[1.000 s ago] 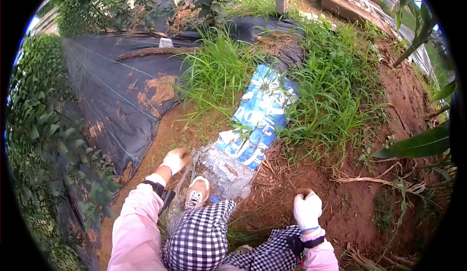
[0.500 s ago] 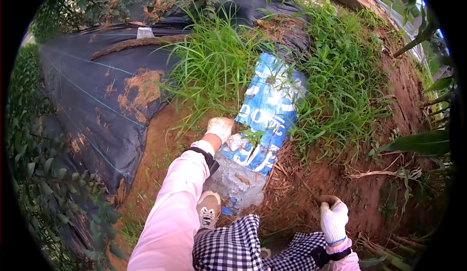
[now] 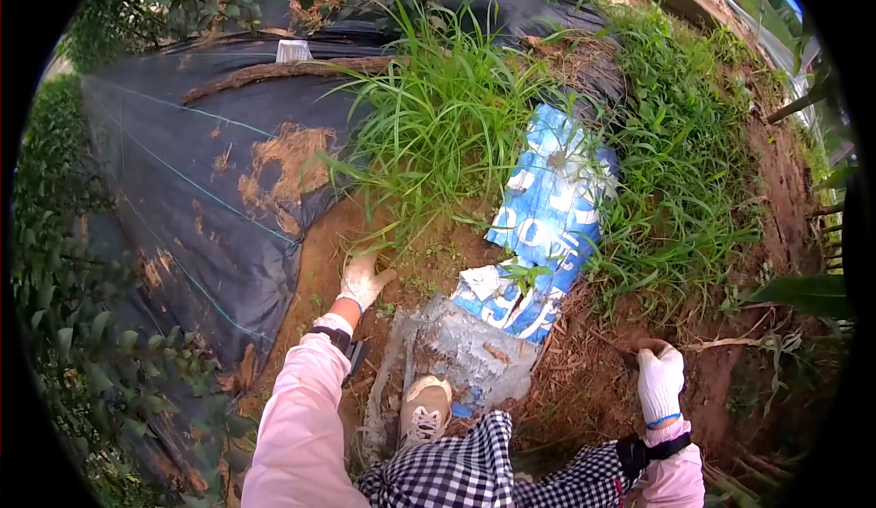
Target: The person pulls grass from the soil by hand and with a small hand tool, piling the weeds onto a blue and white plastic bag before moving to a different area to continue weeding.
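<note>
My left hand (image 3: pixel 363 280), in a soiled white glove, reaches down to the bare soil left of the blue sheet, its thumb spread from its fingers. The fingertips lie near the grass edge and are partly hard to see. My right hand (image 3: pixel 661 385), in a white knit glove, is closed around a brown, rusty-looking hand tool (image 3: pixel 639 347); its far end blends into the soil and straw. Between the hands lies a torn blue sheet with white lettering (image 3: pixel 552 221). A grey, flaking plastic sheet (image 3: pixel 465 348) adjoins its lower end, close to my shoe (image 3: pixel 426 409).
Black ground cover (image 3: pixel 201 161) spreads over the left side, with a dead branch (image 3: pixel 283 72) on it. Tall grass (image 3: pixel 447 116) grows behind the soil, and more weeds (image 3: pixel 684 171) stand right of the blue sheet. Leafy plants (image 3: pixel 64 326) line the left edge.
My left hand has left the blue sheet's edge, moved left to the soil and opened. My right hand has risen slightly with the tool. The view has shifted, showing more of the grey plastic.
</note>
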Demonstrator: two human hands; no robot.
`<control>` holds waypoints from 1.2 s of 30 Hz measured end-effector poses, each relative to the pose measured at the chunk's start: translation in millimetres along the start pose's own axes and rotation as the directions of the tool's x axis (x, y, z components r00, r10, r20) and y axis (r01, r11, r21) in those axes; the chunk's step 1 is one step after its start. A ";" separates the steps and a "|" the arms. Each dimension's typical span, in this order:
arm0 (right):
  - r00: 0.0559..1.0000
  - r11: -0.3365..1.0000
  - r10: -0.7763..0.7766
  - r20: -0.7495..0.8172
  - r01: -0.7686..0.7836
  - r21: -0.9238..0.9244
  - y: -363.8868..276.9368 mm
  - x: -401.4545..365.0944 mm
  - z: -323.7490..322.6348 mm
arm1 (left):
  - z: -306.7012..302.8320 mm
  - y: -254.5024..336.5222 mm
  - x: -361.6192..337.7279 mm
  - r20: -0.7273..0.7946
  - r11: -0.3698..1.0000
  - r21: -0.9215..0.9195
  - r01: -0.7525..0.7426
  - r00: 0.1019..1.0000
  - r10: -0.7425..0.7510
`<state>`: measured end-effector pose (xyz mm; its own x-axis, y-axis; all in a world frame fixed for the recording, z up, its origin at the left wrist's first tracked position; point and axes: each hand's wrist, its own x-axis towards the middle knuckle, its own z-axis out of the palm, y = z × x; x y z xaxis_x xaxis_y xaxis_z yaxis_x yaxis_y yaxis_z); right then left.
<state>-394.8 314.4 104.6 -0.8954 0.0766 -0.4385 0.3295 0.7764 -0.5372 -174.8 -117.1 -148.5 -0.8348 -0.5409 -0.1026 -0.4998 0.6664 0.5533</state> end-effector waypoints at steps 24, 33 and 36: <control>0.995 0.979 0.051 -0.087 -0.067 -0.191 -45.6 -33.5 38.9 | 111.6 -73.8 98.9 -0.161 0.762 -0.629 0.155 0.932 -0.324; 0.996 0.988 -0.002 -0.086 -0.011 -0.155 -48.7 -29.8 43.9 | 44.4 -12.2 150.6 0.123 0.926 0.378 -0.019 0.992 -0.030; 0.996 0.995 0.017 -0.083 -0.025 -0.101 -30.7 -21.4 40.8 | 44.8 -34.7 122.5 0.059 0.974 0.160 0.163 0.983 -0.174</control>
<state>-373.5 263.5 101.1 -0.9115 0.1413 -0.3862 0.3199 0.8337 -0.4501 -270.1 -183.5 -217.3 -0.7470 -0.6177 -0.2459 -0.6597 0.6424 0.3901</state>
